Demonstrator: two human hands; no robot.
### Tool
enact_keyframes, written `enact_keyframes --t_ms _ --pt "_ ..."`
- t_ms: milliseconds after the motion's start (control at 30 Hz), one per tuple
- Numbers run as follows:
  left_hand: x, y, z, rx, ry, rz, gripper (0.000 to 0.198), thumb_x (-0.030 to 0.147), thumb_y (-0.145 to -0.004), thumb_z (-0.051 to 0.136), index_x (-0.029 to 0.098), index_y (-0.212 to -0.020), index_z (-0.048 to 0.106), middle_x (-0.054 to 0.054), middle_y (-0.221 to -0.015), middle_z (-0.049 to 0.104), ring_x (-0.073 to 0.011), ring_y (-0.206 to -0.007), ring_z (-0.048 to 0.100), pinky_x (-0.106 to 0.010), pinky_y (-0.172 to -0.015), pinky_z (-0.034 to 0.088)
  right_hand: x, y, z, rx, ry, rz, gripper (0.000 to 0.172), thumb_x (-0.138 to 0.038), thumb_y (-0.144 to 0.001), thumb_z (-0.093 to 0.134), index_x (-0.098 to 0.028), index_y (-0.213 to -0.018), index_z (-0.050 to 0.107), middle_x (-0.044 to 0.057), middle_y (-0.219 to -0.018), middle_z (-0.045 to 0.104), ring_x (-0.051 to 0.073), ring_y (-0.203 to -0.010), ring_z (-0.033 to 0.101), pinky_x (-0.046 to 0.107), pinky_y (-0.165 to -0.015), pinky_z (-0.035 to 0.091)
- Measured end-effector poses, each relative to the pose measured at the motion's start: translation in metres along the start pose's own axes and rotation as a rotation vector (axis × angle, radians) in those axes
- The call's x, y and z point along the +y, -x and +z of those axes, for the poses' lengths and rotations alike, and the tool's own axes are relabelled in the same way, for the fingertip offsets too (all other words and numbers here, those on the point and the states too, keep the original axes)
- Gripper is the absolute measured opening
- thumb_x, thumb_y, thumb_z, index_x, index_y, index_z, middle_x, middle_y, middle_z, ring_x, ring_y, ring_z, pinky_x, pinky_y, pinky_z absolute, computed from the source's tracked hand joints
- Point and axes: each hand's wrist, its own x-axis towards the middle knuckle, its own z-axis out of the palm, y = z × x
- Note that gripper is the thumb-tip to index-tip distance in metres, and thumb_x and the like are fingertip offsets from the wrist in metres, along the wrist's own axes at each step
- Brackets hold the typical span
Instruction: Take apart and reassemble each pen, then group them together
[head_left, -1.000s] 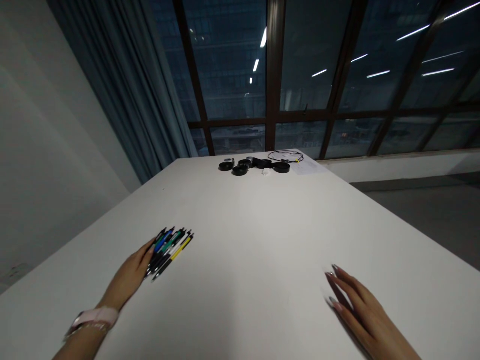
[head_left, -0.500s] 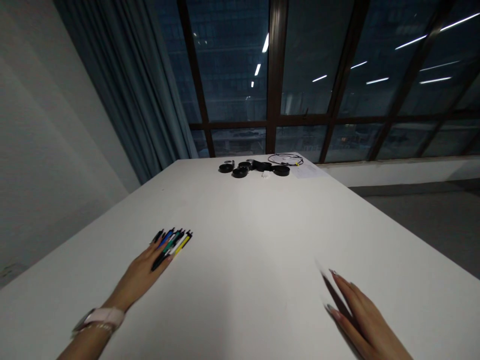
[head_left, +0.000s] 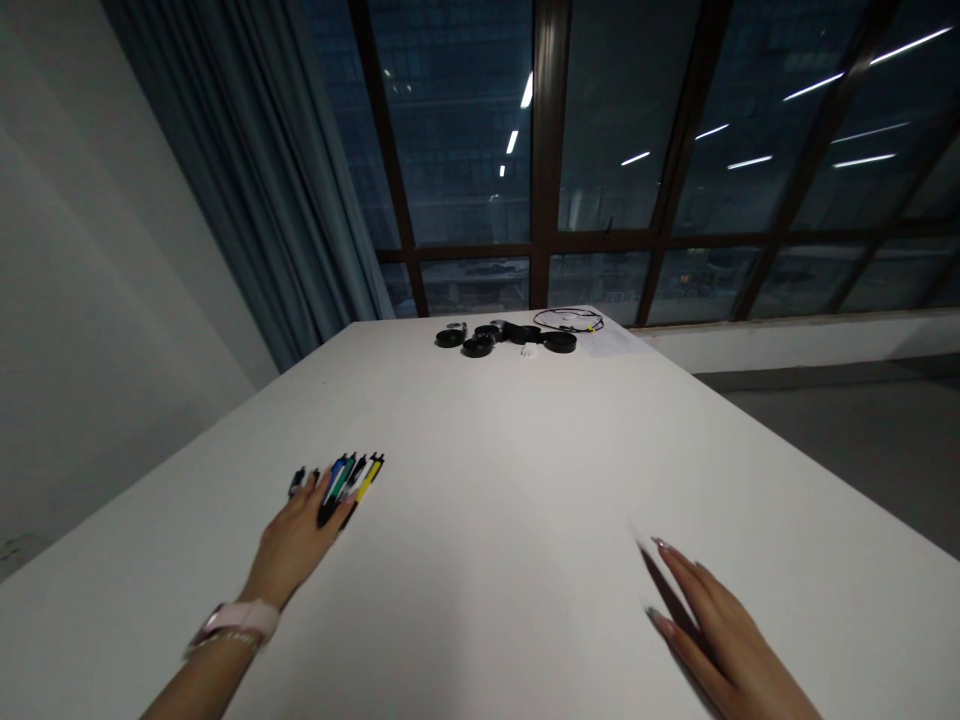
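My left hand [head_left: 296, 540] lies over a row of pens on the left of the white table, its fingers stretched out and touching them. Between thumb and fingers show a blue pen [head_left: 335, 474], a green pen [head_left: 344, 477] and a yellow pen [head_left: 369, 479], with dark and white ones among them. A black pen [head_left: 297, 481] sticks out left of the fingers. The lower ends of several pens are hidden under the hand. At the lower right my right hand [head_left: 716, 635] is held low over the table, empty, thumb and fingers apart.
The white table [head_left: 495, 460] runs away toward dark windows. Several round black objects [head_left: 478, 346], a small white item [head_left: 529, 351], a looped black cable [head_left: 568, 320] and white paper [head_left: 615, 343] lie at its far end. A blue curtain [head_left: 300, 180] hangs at the left.
My left hand has shifted slightly right and turned more upright over the pens. More of the dark pens at its left now shows. My right hand has stayed nearly still.
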Motion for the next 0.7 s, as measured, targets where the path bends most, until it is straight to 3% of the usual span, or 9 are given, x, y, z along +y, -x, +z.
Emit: enact_keyframes --t_ms 267,533,700 --pt "-0.038 -0.004 0.006 -0.025 0.044 0.298 0.068 0.055 -0.090 0.040 0.026 -0.149 0.027 -0.007 -0.152 0.036 -0.0290 -0.141 0.029 -0.049 -0.113 0.029 0.002 -0.001 -0.002 -0.009 -0.030 0.019 0.070 -0.044 -0.092 0.048 -0.030 -0.152 0.015 0.010 -0.148 0.042 0.033 -0.128 0.049 0.051 -0.099 0.048" --pt "-0.036 0.003 0.001 -0.023 0.076 0.285 0.063 0.052 -0.089 0.043 0.029 -0.147 0.032 -0.006 -0.147 0.043 -0.0283 -0.137 0.037 -0.050 -0.111 0.031 -0.005 -0.003 -0.004 0.010 0.032 -0.022 0.069 -0.045 -0.092 0.047 -0.029 -0.152 0.018 0.010 -0.144 0.047 0.034 -0.124 0.052 0.052 -0.095 0.051" --pt "-0.026 0.006 -0.001 -0.038 0.041 0.234 0.071 0.053 -0.091 0.039 0.021 -0.151 0.019 -0.011 -0.152 0.034 -0.0278 -0.141 0.029 -0.051 -0.113 0.026 -0.013 -0.005 -0.009 0.019 0.048 -0.037 0.069 -0.043 -0.092 0.047 -0.030 -0.152 0.015 0.010 -0.143 0.049 0.033 -0.122 0.055 0.051 -0.092 0.053"
